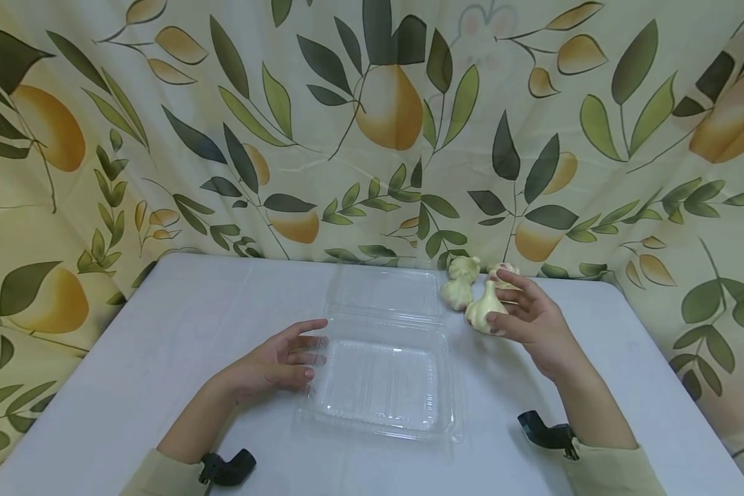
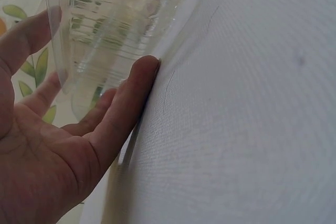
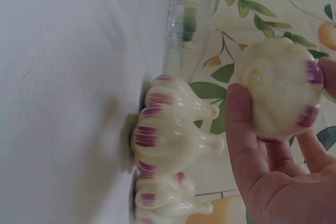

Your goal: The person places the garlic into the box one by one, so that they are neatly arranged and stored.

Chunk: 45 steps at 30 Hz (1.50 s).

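My right hand [image 1: 536,327] grips a cream garlic bulb [image 1: 483,313] between thumb and fingers, lifted above the table in the right wrist view. Purple streaks mark the held bulb. Behind it, three more garlic bulbs [image 3: 170,142] stand close together on the table. A clear plastic clamshell box [image 1: 378,420] lies with its lid [image 1: 384,289] folded back toward the far edge. At the box's left side is my left hand [image 1: 279,362], its fingers extended and loosely spread. In the left wrist view some fingertips show through the clear rim.
A white cloth covers the table [image 1: 180,310], which ends at a far edge just behind the bulbs. A curtain [image 1: 347,172] printed with leaves and fruit hangs behind it. Dark camera mounts [image 1: 229,468] sit at both wrists.
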Available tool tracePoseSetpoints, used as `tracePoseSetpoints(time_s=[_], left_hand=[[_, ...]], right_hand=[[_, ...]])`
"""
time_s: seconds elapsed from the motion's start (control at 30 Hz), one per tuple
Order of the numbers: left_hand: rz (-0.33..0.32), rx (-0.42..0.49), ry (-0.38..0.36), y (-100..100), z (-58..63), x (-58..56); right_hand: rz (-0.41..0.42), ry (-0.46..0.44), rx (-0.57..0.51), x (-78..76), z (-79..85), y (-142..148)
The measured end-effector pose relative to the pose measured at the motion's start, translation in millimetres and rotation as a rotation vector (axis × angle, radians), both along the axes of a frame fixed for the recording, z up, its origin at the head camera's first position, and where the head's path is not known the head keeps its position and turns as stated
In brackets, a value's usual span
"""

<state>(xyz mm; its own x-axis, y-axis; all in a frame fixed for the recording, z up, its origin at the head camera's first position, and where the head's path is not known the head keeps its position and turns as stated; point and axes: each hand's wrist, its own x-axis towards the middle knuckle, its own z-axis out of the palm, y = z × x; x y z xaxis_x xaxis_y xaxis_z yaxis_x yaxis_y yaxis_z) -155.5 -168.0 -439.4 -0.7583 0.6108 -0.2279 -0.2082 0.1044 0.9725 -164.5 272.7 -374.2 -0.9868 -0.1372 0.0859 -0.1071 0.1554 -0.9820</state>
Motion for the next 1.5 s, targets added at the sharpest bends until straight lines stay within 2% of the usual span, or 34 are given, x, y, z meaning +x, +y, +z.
tracePoseSetpoints(time_s=[0.47,1.2,1.5], left_hand=[[0.0,0.014,-0.005,-1,-1.3,-0.1],[-0.001,0.006,0.012,0,0.8,-0.5],[0.001,0.012,0.001,-1,-0.2,-1.2]], right_hand=[[-0.047,-0.041,0.192,1.7,3.5,-6],[0.023,0.022,0.184,5.0,-1.7,-17],[0.046,-0.002,0.2,6.3,-1.3,-26]])
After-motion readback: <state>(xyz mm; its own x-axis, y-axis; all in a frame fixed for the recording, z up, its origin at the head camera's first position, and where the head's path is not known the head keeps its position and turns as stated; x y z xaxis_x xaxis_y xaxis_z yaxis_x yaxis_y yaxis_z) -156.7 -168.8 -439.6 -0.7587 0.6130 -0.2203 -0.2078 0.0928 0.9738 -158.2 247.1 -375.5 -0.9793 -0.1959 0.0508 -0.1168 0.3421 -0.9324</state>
